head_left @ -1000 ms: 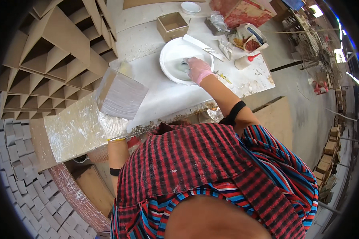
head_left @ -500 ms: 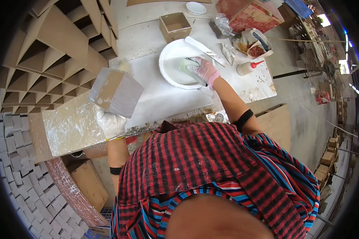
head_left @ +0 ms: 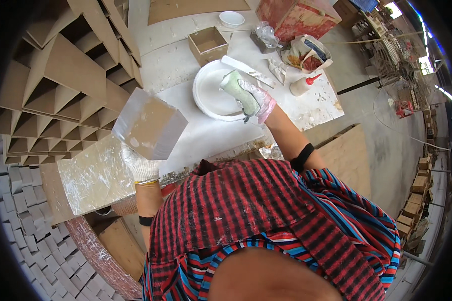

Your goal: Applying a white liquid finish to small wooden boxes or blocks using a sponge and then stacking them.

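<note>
Sponge [head_left: 240, 94], pale green, sits in the grip of my right hand [head_left: 260, 102], whose fingers in a thin, white-smeared glove close round it over the near right part of a round white basin [head_left: 198, 95]. My left hand [head_left: 141, 164], in a white knitted glove, holds the box [head_left: 148, 123] at its lower edge, tilted above the table [head_left: 320, 106] and to the left of the basin; the fingertips are hidden behind it. I judge the coating to be partway along: the side walls that show are grey-white, while the large brown face turned up to me carries only patchy smears and looks left to cover; the far sides I cannot see. A white flat blade [head_left: 256, 75] lies across the basin's far right rim. Beyond the basin stands an open brown box [head_left: 211, 53], with a small white bowl [head_left: 231, 20] farther back, and to the right are a red-nozzled bottle [head_left: 301, 87] and a cloth bag [head_left: 319, 61]. The tabletop is streaked with dried white, and its near edge is crusted. On my left, brown angular forms [head_left: 83, 70] are piled high, and grey-white pieces [head_left: 37, 210] stand in close rows below. The room runs off to my right over a grey floor [head_left: 354, 111], past a wire-caged fan [head_left: 394, 62], to stacked cartons [head_left: 414, 200] and bright strip lights.
</note>
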### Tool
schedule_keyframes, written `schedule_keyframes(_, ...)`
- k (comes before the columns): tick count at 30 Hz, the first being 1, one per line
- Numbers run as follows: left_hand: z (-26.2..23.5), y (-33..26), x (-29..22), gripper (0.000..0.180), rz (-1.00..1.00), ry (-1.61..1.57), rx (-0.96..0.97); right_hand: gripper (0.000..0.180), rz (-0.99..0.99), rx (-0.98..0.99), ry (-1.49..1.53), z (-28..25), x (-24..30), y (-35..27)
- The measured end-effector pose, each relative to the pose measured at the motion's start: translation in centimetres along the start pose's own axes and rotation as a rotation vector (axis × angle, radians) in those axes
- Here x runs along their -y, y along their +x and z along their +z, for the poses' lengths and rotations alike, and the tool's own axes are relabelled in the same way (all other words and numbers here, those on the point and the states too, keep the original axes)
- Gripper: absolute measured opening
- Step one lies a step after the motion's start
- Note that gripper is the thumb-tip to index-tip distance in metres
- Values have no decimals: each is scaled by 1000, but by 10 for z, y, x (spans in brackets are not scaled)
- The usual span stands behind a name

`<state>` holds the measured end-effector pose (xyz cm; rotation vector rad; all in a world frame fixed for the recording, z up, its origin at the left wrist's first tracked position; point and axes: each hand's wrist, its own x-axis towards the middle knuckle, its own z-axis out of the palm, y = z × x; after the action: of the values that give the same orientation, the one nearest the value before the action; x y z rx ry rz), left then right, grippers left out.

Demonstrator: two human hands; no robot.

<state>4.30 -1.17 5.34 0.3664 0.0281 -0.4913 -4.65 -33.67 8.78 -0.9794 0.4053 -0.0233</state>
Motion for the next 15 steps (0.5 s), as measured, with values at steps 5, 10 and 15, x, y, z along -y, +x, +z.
schedule_keyframes(5, -46, 18, 0, 43, 260, 922, 77, 44, -4, 100, 85, 35, -1, -4)
schedule_keyframes(10, 13, 26, 0, 44, 618, 1792, 197, 46, -215, 227, -292, 99, 23, -19)
schedule_keyframes(15, 42, 28, -11, 45, 805, 2406, 282, 42, -938, 266, -868, 142, 13, -17)
